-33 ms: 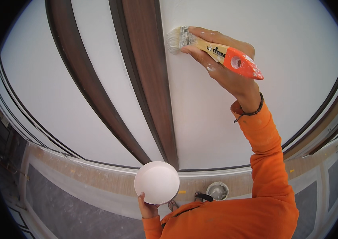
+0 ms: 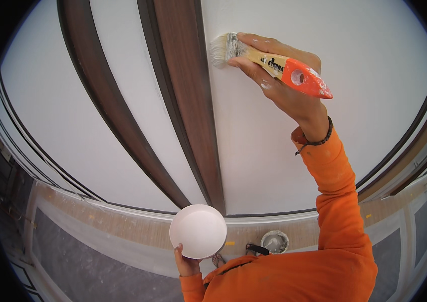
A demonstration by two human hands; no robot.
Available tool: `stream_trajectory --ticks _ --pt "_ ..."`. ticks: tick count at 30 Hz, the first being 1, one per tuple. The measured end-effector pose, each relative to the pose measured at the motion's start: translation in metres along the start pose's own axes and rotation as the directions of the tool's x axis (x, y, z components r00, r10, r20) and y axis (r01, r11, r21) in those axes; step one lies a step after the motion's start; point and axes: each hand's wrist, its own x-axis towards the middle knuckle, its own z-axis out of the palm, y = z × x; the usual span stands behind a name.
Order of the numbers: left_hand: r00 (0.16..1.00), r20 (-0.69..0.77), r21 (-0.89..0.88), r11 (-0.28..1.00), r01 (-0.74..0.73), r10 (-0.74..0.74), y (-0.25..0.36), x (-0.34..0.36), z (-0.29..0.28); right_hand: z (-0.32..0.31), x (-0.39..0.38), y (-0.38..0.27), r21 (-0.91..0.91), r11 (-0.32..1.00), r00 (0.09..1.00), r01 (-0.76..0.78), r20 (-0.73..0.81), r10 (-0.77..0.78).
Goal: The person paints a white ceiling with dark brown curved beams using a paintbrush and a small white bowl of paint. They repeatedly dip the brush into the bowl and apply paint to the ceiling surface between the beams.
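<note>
My right hand (image 2: 298, 106), dotted with white paint, grips a paintbrush (image 2: 306, 78) with a wooden handle and red end. Its white-coated bristles touch the white wall (image 2: 274, 161) right beside a vertical dark-brown wooden strip (image 2: 183, 100). Lower down, my left hand (image 2: 187, 262) holds a round, pale bowl (image 2: 198, 211) that looks filled with smooth white paint or a similar liquid; its fingers curl round the bowl's lower left side.
More brown strips (image 2: 108, 110) cross the wall at left. Below, along the wall's foot, runs a pale floor band (image 2: 98, 211) beside dusty grey areas (image 2: 82, 241). A paint-smeared bucket (image 2: 283, 236) stands on the floor by my sandalled feet (image 2: 218, 259).
</note>
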Motion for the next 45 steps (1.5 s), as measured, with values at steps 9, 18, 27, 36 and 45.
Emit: stream_trajectory --ticks 9,18,27,36,45 --pt "0.999 0.031 -0.017 0.999 0.03 -0.03 0.006 0.001 0.005 0.003 0.027 0.006 -0.023 0.999 0.999 0.032 -0.027 -0.033" --pt "1.0 0.002 -0.001 1.0 0.02 -0.02 0.003 0.006 0.007 0.001 0.046 0.016 -0.003 1.0 1.0 0.015 -0.028 -0.015" --pt "1.0 0.015 -0.052 0.999 0.014 -0.013 -0.004 0.009 0.0 -0.006 0.073 0.033 0.011 0.989 0.989 0.151 -0.011 -0.151" --pt "1.0 -0.013 -0.054 0.999 0.007 -0.008 -0.006 0.007 0.003 -0.008 0.09 0.045 -0.003 0.983 0.98 0.181 -0.083 -0.181" --pt "0.988 0.044 -0.076 0.986 0.149 -0.146 -0.038 0.029 -0.04 -0.029 0.103 0.033 -0.067 0.994 0.996 0.086 -0.002 -0.086"
